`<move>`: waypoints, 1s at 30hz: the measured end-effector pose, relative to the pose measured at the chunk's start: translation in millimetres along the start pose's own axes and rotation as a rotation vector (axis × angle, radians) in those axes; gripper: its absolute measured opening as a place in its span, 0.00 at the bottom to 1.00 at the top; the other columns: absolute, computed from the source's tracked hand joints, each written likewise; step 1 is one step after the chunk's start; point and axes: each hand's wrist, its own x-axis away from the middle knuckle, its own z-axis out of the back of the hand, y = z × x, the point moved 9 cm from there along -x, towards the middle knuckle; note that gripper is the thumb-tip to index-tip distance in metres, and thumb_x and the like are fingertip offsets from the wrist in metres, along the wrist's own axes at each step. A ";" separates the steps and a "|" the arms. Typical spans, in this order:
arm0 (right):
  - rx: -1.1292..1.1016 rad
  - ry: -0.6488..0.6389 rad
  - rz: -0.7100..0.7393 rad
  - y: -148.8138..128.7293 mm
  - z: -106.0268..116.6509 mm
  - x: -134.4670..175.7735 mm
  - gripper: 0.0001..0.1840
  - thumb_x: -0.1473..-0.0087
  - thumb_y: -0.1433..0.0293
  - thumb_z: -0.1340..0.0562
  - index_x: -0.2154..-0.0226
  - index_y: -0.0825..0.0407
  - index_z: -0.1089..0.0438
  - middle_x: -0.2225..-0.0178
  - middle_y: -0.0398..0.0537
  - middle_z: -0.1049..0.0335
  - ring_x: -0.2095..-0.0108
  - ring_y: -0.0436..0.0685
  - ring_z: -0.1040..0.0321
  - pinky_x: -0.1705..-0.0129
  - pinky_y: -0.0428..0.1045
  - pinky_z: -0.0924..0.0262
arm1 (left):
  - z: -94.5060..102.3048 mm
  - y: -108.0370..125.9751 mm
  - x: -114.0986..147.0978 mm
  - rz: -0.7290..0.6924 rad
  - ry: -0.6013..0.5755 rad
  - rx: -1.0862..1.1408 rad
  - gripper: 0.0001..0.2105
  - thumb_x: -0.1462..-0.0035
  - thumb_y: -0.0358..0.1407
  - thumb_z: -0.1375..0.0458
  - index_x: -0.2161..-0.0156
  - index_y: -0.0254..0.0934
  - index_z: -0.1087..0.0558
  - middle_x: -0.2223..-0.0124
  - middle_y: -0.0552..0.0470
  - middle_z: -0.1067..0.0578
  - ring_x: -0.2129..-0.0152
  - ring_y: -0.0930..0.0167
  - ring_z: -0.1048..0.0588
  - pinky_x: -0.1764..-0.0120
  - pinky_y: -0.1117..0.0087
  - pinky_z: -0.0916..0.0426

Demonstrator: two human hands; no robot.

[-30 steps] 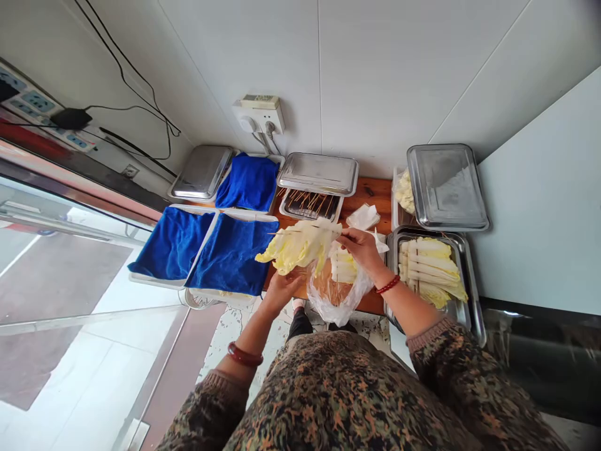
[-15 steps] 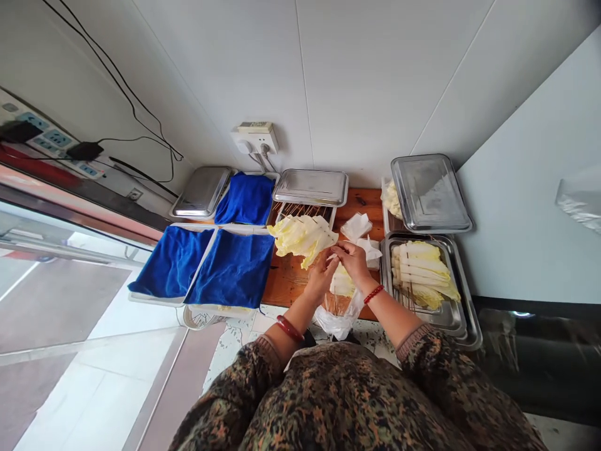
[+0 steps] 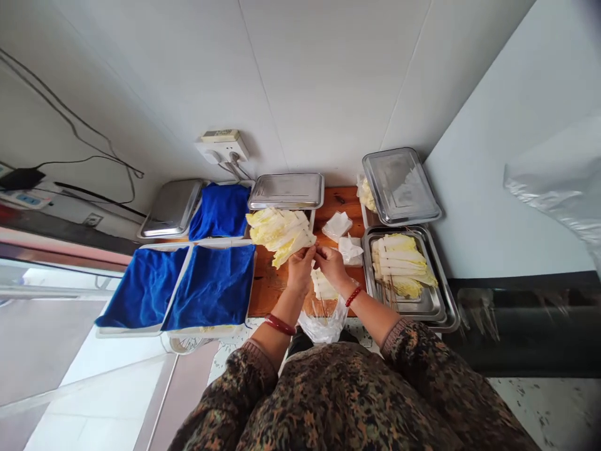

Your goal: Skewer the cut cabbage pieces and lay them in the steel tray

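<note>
My left hand (image 3: 300, 270) is closed around the stem end of a bunch of skewered napa cabbage leaves (image 3: 280, 230), held above the table. The pale yellow leaves fan out to the left, with thin dark sticks showing across them. My right hand (image 3: 331, 265) pinches right beside the left fingertips; what lies between its fingers is too small to make out. Below the hands, more cabbage leaves (image 3: 323, 285) lie by an opened clear plastic bag (image 3: 326, 326) with thin sticks. To the right, a metal tray (image 3: 439, 300) carries a pile of skewered cabbage (image 3: 401, 260).
Blue cloths (image 3: 211, 285) cover white trays on the left. A metal lid (image 3: 287, 191) rests on a tray at the back, another lid (image 3: 401, 185) leans at right. Packs of white tissues (image 3: 350, 250) sit on the wooden table (image 3: 267, 291). A wall socket (image 3: 223, 147) has plugged cords.
The camera view has turned a little to the right, so things appear shifted left. Both hands stay together at the stem end of the cabbage bunch, which is still held up.
</note>
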 end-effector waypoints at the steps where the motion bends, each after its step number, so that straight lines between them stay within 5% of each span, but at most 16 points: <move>1: 0.035 -0.023 0.005 0.7 0.0 0.3 0.14 0.40 0.61 0.44 0.72 0.51 0.30 0.77 0.41 0.31 0.78 0.50 0.34 0.74 0.45 0.40 | 2.3 3.5 -2.9 -0.013 0.009 0.004 0.12 0.52 0.42 0.36 0.68 0.33 0.23 0.70 0.51 0.23 0.72 0.72 0.28 0.69 0.71 0.33; 6: 0.190 -0.102 0.010 15.3 11.2 11.6 0.03 0.47 0.71 0.37 0.70 0.50 0.27 0.68 0.46 0.25 0.64 0.55 0.29 0.57 0.49 0.36 | 23.3 29.7 -19.2 -0.143 0.071 -0.014 0.09 0.51 0.39 0.36 0.68 0.34 0.22 0.65 0.48 0.21 0.61 0.69 0.25 0.52 0.67 0.34; 12: 0.133 -0.089 -0.009 26.8 39.3 25.6 0.10 0.43 0.68 0.42 0.61 0.50 0.26 0.61 0.50 0.24 0.62 0.57 0.28 0.58 0.52 0.34 | 35.2 51.7 -2.4 -0.064 -0.029 -0.107 0.12 0.46 0.44 0.38 0.70 0.34 0.23 0.69 0.49 0.22 0.70 0.70 0.26 0.61 0.68 0.33; 16: 0.023 -0.072 -0.003 3.8 50.6 39.0 0.16 0.40 0.60 0.44 0.56 0.51 0.27 0.61 0.51 0.23 0.69 0.55 0.27 0.66 0.50 0.32 | 23.8 49.1 24.3 0.031 -0.118 -0.143 0.13 0.46 0.44 0.38 0.72 0.34 0.23 0.72 0.49 0.23 0.71 0.70 0.27 0.61 0.68 0.34; 21: -0.001 -0.095 0.086 -38.6 42.0 72.1 0.13 0.41 0.60 0.41 0.59 0.50 0.26 0.62 0.48 0.23 0.65 0.55 0.27 0.64 0.49 0.34 | 1.7 36.2 47.3 0.095 -0.119 -0.063 0.11 0.49 0.42 0.36 0.72 0.34 0.22 0.70 0.50 0.23 0.70 0.71 0.28 0.59 0.69 0.35; 30: 0.081 0.110 0.156 -59.9 73.7 107.8 0.08 0.41 0.66 0.41 0.70 0.50 0.30 0.72 0.45 0.29 0.71 0.54 0.34 0.66 0.49 0.40 | -38.6 17.4 75.1 0.101 -0.207 -0.185 0.12 0.50 0.43 0.37 0.74 0.35 0.25 0.75 0.54 0.26 0.75 0.72 0.31 0.67 0.71 0.37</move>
